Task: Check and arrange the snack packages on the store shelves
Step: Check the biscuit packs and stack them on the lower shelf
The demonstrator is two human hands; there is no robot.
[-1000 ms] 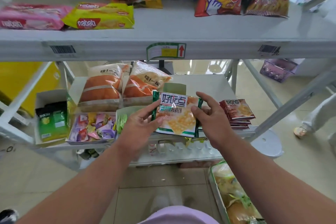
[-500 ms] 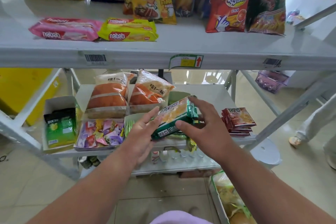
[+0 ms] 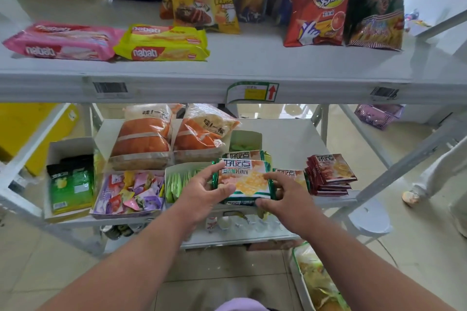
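Both hands have brought the green-edged cracker pack (image 3: 243,179) back down onto the lower shelf (image 3: 290,139). In the head view, the left hand (image 3: 202,192) holds the pack's left edge, its thumb curled over the printed face and a finger reaching up to the top corner. The right hand (image 3: 285,195) pinches the lower right corner, fingertips on the face and thumb under the front edge. Half a second ago the pack was tilted on edge between the hands; a second ago it was lifted and faced up for a look. Now it lies flat and face up on a stack of matching packs (image 3: 242,155), beside the red packs (image 3: 329,174) to the right. I judge this pack checked and nearly placed: squaring it with the stack is what remains, then the next item
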